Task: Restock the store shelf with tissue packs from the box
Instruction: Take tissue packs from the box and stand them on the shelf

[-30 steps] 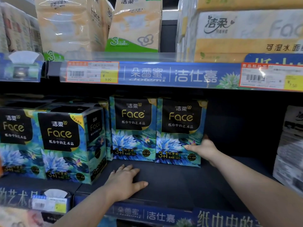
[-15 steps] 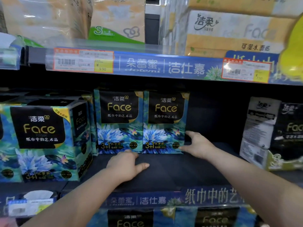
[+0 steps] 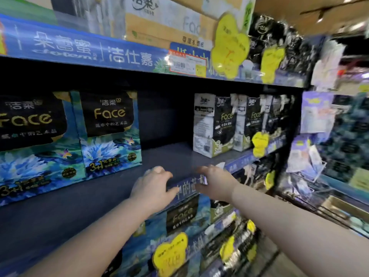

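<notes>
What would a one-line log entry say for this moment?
shelf: gap beside blue Face packs | left hand: empty, at shelf edge | right hand: empty, beside it

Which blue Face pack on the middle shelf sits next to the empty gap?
The right blue pack: its right side borders the bare shelf. The left blue pack stands beyond it.

Your bare left forearm (image 3: 95,240) ran up from the lower left of the frame and your bare right forearm (image 3: 289,222) from the lower right, both meeting just below centre. Your left hand (image 3: 153,186) was palm down, its fingers (image 3: 159,170) loosely spread and holding nothing. Your right hand (image 3: 216,184) sat just beside it, apart, back towards you, its fingers too blurred to read.
</notes>
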Demonstrator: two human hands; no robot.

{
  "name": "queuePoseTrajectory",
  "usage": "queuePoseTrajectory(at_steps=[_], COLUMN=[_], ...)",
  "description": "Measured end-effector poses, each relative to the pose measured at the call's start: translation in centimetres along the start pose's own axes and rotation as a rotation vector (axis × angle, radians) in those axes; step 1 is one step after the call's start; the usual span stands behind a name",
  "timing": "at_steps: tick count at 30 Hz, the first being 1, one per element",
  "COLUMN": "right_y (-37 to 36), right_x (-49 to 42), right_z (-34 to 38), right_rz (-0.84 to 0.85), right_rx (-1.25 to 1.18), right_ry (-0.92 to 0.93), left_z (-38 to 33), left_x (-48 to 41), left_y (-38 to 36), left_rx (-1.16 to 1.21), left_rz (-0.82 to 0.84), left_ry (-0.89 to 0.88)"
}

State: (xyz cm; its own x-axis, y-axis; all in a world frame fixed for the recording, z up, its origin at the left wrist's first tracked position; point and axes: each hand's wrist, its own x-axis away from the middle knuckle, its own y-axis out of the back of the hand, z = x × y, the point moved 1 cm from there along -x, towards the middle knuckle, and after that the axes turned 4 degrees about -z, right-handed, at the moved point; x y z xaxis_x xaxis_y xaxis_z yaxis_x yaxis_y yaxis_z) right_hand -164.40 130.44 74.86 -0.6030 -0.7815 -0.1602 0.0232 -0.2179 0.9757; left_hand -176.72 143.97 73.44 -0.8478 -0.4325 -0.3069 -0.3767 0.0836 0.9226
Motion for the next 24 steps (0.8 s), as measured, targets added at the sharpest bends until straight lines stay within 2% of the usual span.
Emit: queuePoseTrajectory(at_steps=[4,13,24], right_y=[0.2,0.8,4.9], right_x=[3.7,14.7,42.6], right_z=[-2.6,-8.7,-24.0], right_rz=[0.014,0.030,0.040], right_rx=[0.032,0.021,0.029], right_ry=[-0.102,-0.221,-0.647], left_z=[-3.6,-11.7,-37.4], left_x=[1.1,5.6,16.9], left_y=[-1.4,-4.9,-11.3], left_rx=[0.010,-0.018,0.084], left_rz=[0.026,0.191,0.335], left_ry=[-0.081,-0.121,-0.448])
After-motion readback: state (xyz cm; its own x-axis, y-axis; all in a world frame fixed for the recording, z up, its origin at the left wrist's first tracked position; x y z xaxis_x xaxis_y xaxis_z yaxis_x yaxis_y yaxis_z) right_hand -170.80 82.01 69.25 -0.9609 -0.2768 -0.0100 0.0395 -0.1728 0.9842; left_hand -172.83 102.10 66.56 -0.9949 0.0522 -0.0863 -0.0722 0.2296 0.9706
